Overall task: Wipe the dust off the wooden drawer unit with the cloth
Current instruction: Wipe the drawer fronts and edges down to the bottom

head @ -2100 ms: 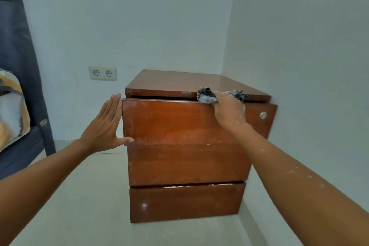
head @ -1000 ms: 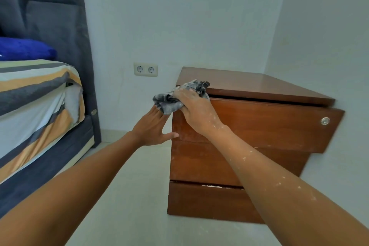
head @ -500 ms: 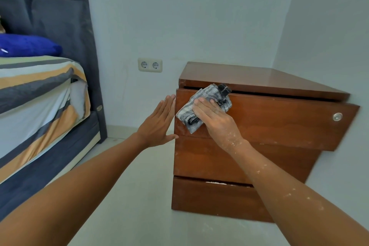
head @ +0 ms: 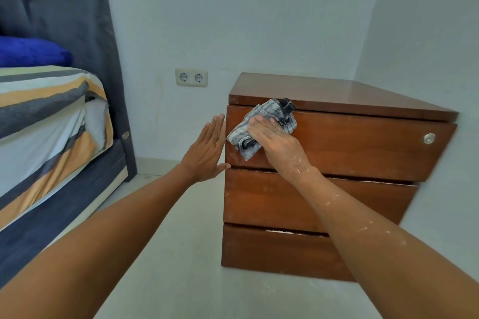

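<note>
The right hand (head: 274, 141) presses the cloth (head: 261, 127) flat on the top drawer's (head: 363, 145) left end; most of the drawer stretches away to its right. The left hand (head: 207, 153), spread flat, braces the side.

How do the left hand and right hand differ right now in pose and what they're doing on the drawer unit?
The right hand presses a grey cloth flat against the top drawer front; the left hand holds nothing. The left hand stands open, fingers straight, braced at the drawer unit's left edge; the right hand lies palm-down on the front face. The right forearm is flecked with white specks; the left looks clean. Both are bare and at top-drawer height.
</note>
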